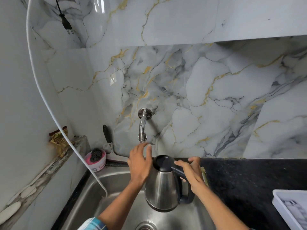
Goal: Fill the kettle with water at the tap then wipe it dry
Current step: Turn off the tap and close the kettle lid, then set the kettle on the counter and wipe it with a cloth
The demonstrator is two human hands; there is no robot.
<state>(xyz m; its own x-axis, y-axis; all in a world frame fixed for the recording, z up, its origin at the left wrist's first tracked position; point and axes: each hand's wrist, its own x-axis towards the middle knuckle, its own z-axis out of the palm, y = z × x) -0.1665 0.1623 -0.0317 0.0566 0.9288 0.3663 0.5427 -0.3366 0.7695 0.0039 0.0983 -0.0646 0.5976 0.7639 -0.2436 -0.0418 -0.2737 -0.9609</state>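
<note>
A steel kettle (162, 188) with a black lid and black handle hangs over the steel sink (114, 196). Its lid is down. My right hand (191, 173) is closed around the handle and carries it. A chrome tap (142, 128) sticks out of the marble wall just above and left of the kettle; I see no water running from it. My left hand (140, 163) reaches up beside the kettle with fingers spread, the fingertips right under the tap's spout, holding nothing.
A white hose (49, 103) curves down the left wall into the sink. A pink tub with a scrubber (96, 159) and a black-handled squeegee (109, 141) stand behind the sink. Black countertop (249, 180) lies to the right with a white tray (290, 208). A black plug (66, 24) dangles above.
</note>
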